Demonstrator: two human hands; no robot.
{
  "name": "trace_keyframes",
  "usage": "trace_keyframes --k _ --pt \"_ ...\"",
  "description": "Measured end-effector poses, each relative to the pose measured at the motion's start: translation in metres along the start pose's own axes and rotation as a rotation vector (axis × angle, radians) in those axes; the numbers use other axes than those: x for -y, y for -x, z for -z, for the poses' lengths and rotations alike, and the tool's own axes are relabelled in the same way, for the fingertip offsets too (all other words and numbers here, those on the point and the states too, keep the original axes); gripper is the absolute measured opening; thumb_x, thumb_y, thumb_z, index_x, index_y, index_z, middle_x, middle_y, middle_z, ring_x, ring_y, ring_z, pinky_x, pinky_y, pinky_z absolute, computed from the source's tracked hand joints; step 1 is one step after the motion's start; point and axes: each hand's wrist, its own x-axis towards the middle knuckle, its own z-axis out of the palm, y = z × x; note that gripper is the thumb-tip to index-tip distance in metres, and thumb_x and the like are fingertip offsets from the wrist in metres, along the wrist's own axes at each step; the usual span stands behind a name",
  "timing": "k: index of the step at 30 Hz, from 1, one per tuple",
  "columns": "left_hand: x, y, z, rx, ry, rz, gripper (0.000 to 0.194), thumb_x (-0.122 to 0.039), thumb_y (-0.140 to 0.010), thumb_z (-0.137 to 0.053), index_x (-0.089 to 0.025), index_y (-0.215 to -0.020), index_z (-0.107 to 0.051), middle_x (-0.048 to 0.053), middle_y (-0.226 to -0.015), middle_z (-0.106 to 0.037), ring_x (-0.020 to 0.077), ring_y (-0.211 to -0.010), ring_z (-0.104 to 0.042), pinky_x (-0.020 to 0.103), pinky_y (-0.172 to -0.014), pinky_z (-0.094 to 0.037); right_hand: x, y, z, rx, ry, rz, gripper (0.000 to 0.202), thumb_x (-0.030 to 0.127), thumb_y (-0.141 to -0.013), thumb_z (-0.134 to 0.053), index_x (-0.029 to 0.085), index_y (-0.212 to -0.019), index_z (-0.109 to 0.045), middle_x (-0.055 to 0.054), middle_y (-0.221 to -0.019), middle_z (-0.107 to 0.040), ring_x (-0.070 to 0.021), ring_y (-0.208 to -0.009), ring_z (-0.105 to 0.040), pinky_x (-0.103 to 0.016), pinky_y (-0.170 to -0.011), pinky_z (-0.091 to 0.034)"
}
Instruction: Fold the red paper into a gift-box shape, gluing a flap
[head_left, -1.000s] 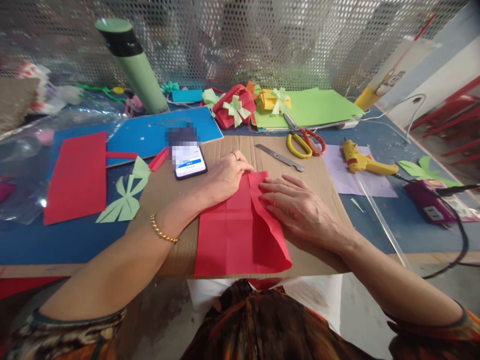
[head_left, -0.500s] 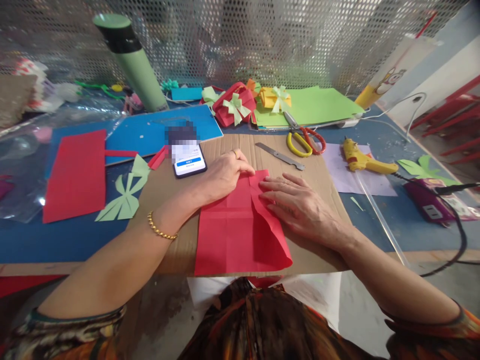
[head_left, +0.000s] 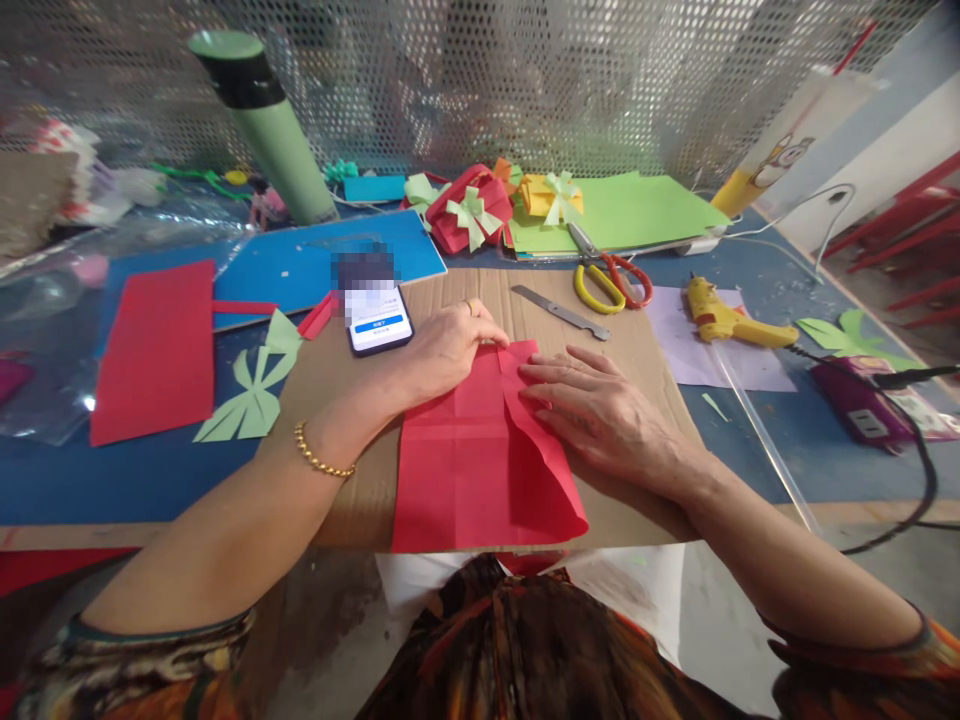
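A creased sheet of red paper [head_left: 465, 480] lies on a flat piece of brown cardboard [head_left: 630, 500]. Its right side is folded over towards the middle, flat at the far end and bulging near me. At the far edge, the bent fingers of my left hand [head_left: 446, 350] close on the paper beside the fold. My right hand [head_left: 611, 410] lies open on the folded edge, fingers stretched out and pressing it down. Beyond the hands are a grey metal blade [head_left: 561, 312] and scissors [head_left: 600, 285] with yellow and red handles.
Left of the cardboard are a phone [head_left: 381, 325], a red paper piece [head_left: 161, 350] and a pale green paper bow [head_left: 251, 395]. Behind stand a green flask [head_left: 266, 135] and folded red paper [head_left: 469, 210] with bows. A yellow glue gun [head_left: 731, 318] lies at right, its cable trailing to a purple socket block [head_left: 859, 400].
Almost nothing differs. Both hands keep their places on the red paper, and the whole view has shifted very slightly.
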Motion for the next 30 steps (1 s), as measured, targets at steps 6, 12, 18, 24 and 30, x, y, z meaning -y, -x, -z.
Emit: trace_keyframes --k 6,12,18,24,30 --pt "0.004 0.003 0.029 -0.219 -0.001 0.055 0.039 -0.007 -0.096 -0.047 -0.018 -0.107 -0.083 0.008 -0.11 -0.079 0.0187 -0.098 -0.071 0.032 -0.09 -0.057 0.002 -0.002 0.001 0.017 0.011 0.013 0.023 0.017 -0.107 -0.05 0.019 -0.114 -0.073 -0.013 -0.137 -0.076 -0.0265 -0.133 -0.069 -0.055 -0.118 -0.046" --pt "-0.008 0.013 0.083 0.032 -0.173 0.615 0.028 -0.008 -0.09 -0.053 -0.017 -0.086 -0.08 0.005 -0.065 -0.073 0.0222 -0.065 -0.073 0.035 -0.074 -0.058 -0.001 0.0 -0.002 -0.003 0.008 0.033 0.023 0.018 -0.108 -0.05 0.019 -0.112 -0.072 -0.013 -0.137 -0.075 -0.026 -0.131 -0.07 -0.056 -0.117 -0.046" --pt "-0.023 0.02 0.095 0.442 -0.022 0.7 0.036 -0.019 -0.089 -0.061 -0.02 -0.054 -0.063 0.004 -0.053 -0.07 0.0219 -0.051 -0.073 0.026 -0.051 -0.05 -0.002 -0.002 -0.005 -0.025 -0.019 0.022 0.028 0.02 -0.107 -0.049 0.021 -0.114 -0.076 -0.013 -0.132 -0.078 -0.0272 -0.126 -0.072 -0.056 -0.114 -0.048" --pt "-0.023 0.033 0.09 0.254 0.035 0.741 0.024 -0.017 -0.09 -0.059 -0.02 -0.066 -0.06 0.002 -0.057 -0.073 0.0201 -0.047 -0.072 0.024 -0.047 -0.05 -0.004 -0.003 -0.006 -0.038 0.0 0.054 0.026 0.02 -0.108 -0.047 0.02 -0.105 -0.073 -0.013 -0.131 -0.078 -0.0264 -0.121 -0.074 -0.051 -0.111 -0.048" --pt "-0.044 0.077 0.058 -0.11 0.329 0.842 0.033 -0.017 -0.097 -0.06 -0.014 -0.13 -0.059 -0.001 -0.07 -0.069 0.0166 -0.05 -0.071 0.025 -0.051 -0.059 -0.008 -0.002 -0.01 -0.057 -0.01 0.084 0.028 0.02 -0.107 -0.046 0.019 -0.104 -0.074 -0.014 -0.13 -0.077 -0.0273 -0.117 -0.074 -0.051 -0.109 -0.046"
